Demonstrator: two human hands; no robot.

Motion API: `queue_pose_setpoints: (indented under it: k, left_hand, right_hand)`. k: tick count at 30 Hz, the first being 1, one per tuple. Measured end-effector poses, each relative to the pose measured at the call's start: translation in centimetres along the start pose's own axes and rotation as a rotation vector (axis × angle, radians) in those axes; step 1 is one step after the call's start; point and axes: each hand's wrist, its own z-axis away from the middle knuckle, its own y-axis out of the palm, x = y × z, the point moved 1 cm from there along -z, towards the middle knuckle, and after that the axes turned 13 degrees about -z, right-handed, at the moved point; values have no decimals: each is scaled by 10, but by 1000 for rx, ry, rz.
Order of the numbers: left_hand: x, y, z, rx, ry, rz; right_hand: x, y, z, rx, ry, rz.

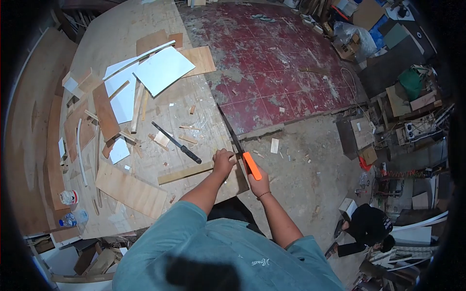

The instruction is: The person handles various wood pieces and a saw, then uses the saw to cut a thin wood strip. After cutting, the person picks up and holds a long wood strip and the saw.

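Observation:
In my right hand (259, 184) is a handsaw, its orange handle (252, 166) wrapped by my fingers. The dark saw blade (230, 126) points forward along the table's right edge. My left hand (224, 161) presses down with curled fingers on a narrow wooden strip (187, 173), whose right end reaches the table edge beside the saw. Left of that hand lies a long thin tool with a black grip (190, 154) and dark narrow blade. A plywood panel (131, 189) rests nearer my body.
White boards (164, 70) and wood offcuts (106, 109) cover the plywood worktable (131, 19). A plastic bottle (69, 219) and a jar (69, 197) stand at its left edge. A crouching person (366, 225) is at lower right. Clutter (407, 92) lines the right side.

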Motion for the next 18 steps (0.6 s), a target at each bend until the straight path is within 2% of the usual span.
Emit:
queue_pose_setpoints:
  k: [2,3,6,7,9,14,17,18]
  left_hand:
    - [-1,1,1,-31,15,-19]
    - [-2,1,2,-67,23,-37]
    - [9,16,-3,-72,20,-122]
    - [12,19,-6,-77,21,-127]
    - [15,22,-9,0,-14,-198]
    - [12,21,-6,-59,-24,-103]
    - [12,22,-6,-66,-28,-73]
    - [14,24,-7,-95,-24,-69]
  right_hand:
    - [-32,1,12,21,-160,-29]
    - [-47,1,22,69,-188,10]
    - [-48,14,37,38,-241,32]
    - [-47,15,39,100,-107,56]
    - [-46,15,38,94,-133,54]
    - [-49,7,41,73,-139,-5]
    - [-44,3,49,64,-53,-22]
    - [-47,2,56,40,-143,-15]
